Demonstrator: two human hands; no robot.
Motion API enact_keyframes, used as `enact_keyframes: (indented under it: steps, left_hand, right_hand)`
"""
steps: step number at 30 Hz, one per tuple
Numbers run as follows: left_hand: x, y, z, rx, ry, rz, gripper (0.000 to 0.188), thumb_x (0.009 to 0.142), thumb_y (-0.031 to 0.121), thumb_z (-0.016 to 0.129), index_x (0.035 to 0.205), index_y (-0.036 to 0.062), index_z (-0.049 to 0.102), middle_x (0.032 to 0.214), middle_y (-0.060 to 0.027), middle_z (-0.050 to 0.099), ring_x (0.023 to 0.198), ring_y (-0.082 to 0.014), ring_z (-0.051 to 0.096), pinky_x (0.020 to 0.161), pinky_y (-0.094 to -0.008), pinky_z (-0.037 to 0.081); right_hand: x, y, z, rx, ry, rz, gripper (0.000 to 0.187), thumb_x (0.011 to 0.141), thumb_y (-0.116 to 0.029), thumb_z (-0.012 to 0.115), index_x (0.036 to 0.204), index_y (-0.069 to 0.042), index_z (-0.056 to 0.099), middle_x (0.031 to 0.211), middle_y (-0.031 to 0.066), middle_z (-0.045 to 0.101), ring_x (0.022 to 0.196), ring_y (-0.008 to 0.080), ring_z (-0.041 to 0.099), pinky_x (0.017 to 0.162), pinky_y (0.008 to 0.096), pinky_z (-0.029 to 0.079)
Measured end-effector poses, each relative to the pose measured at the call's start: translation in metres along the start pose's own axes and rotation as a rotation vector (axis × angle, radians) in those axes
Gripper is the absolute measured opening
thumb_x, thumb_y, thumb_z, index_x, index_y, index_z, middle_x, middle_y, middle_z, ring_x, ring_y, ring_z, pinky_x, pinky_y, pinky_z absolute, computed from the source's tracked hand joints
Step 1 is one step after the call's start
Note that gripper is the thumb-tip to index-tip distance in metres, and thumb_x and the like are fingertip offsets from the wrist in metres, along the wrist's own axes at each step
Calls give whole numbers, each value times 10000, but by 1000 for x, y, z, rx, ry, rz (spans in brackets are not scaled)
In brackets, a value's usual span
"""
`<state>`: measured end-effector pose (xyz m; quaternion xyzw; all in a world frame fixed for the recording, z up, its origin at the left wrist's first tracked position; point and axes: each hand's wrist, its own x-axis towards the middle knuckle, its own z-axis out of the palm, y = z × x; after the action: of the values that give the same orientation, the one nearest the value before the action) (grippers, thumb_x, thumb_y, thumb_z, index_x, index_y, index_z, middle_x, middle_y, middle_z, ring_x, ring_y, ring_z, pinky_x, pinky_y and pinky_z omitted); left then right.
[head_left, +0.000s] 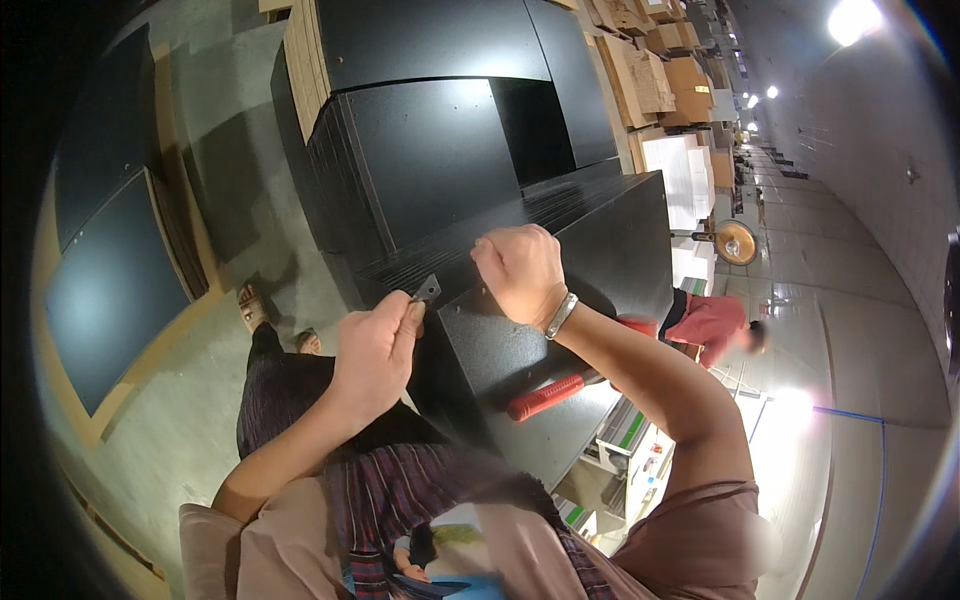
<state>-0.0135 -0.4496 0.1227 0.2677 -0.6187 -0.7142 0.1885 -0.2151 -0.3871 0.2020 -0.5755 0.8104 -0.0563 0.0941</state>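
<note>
My left hand (375, 355) pinches a small flat grey metal piece (428, 290) with a hole in it, between thumb and forefinger. The piece is at the near left corner of a stack of black boards (590, 255). Over the top board, my right hand (520, 272) is closed in a fist, a metal bracelet on its wrist; whether anything is inside its fingers is hidden. Below my right forearm, a tool with a red grip (546, 397) lies on the black surface, its far part covered by the arm.
More black panels (430, 150) are stacked ahead. At the left, other black boards (120, 290) lie on brown sheets on the floor. Cardboard boxes (688, 88) line the far right. A person in a red top (712, 325) bends beyond my right arm, near a round fan-like object (735, 242).
</note>
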Motion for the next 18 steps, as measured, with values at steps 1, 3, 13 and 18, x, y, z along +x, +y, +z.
enact_keyframes:
  steps: [1,3,13,18]
  left_hand:
    - [1,-11,0,15,15,-28,360,1027,223,487,756,-13,486,587,-176,509,509,-321,533,506,-386,412]
    - [8,-28,-6,38,12,-91,343,1024,208,487,759,-9,494,589,-185,518,522,-339,556,511,-395,416]
    - [4,-33,-9,-25,21,-180,339,1015,222,501,784,-25,522,635,-205,529,557,-344,546,550,-410,427]
    - [0,-26,1,-8,35,-61,303,1014,208,501,804,-9,528,646,-212,544,576,-406,555,543,-430,423]
  right_hand:
    - [3,-3,-2,-3,9,-19,305,869,-178,537,608,-36,608,661,154,649,640,352,625,691,451,491]
    - [6,-7,-2,-39,-30,-36,284,855,-157,514,630,-25,624,655,147,641,640,355,622,667,438,498]
    - [8,-7,-2,-49,-33,-78,266,844,-144,501,640,-19,618,661,121,652,653,336,636,647,412,508]
    - [0,4,1,-87,-65,-126,238,852,-141,500,716,-22,656,718,124,677,667,334,644,652,407,511]
